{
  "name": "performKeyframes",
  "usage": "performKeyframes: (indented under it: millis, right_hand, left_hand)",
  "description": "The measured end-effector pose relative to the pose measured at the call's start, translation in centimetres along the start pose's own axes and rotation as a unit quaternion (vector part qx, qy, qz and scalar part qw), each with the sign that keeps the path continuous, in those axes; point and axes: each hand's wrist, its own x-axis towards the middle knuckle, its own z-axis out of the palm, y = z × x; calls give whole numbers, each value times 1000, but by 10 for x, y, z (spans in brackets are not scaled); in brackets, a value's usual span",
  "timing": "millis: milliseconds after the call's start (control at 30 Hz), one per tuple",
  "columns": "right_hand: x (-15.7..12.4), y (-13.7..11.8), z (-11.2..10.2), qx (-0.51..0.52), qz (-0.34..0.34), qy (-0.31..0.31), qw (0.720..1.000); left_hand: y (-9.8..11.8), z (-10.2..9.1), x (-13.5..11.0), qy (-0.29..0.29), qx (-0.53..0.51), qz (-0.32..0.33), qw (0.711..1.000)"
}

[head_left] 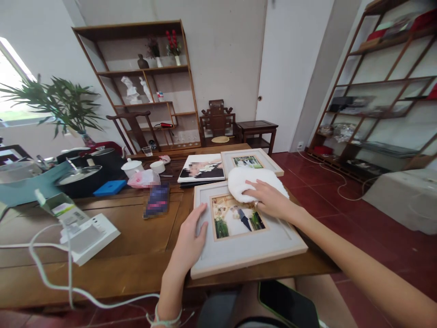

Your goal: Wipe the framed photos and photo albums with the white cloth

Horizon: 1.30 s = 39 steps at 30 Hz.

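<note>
A framed photo (239,246) with a pale wood frame and grey mat lies flat on the wooden table (129,269) in front of me. My left hand (191,237) rests flat on its left edge, fingers stretched out. My right hand (269,198) presses a white cloth (247,180) onto the frame's upper right part, fingers spread over the cloth. A second framed photo (251,160) and an unframed photo print (202,168) lie just behind.
A phone (157,199), blue box (109,187), pink bag (145,178), white cups, dark pots and a white power strip (90,232) with cable crowd the table's left. Another phone (288,304) lies on my lap. Shelves, chairs and a plant stand behind.
</note>
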Motion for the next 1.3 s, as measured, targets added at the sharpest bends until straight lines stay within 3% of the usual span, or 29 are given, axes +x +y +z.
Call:
performKeyframes:
  millis: [300, 433, 600, 733, 900, 1100, 1300]
  right_hand:
    - [-58, -71, -39, 97, -16, -134, 986]
    - [-72, -86, -52, 146, -25, -161, 976]
    - [-62, -74, -42, 127, -17, -150, 980]
    - [-39, -43, -18, 24, 47, -54, 997]
    - [-3, -8, 1, -51, 95, 44, 993]
    - [13, -18, 5, -68, 65, 1, 996]
    - [-20, -56, -19, 3, 16, -70, 997]
  left_hand:
    - [2, -1, 0, -1, 13, 10, 1000]
    - [3, -1, -1, 4, 13, 19, 1000]
    - [3, -1, -2, -2, 11, 15, 1000]
    - [2, 0, -3, -5, 3, 14, 1000]
    - [0, 0, -3, -4, -7, 19, 1000]
    - [0, -1, -2, -14, 2, 10, 1000]
    - [1, 0, -1, -18, 6, 10, 1000]
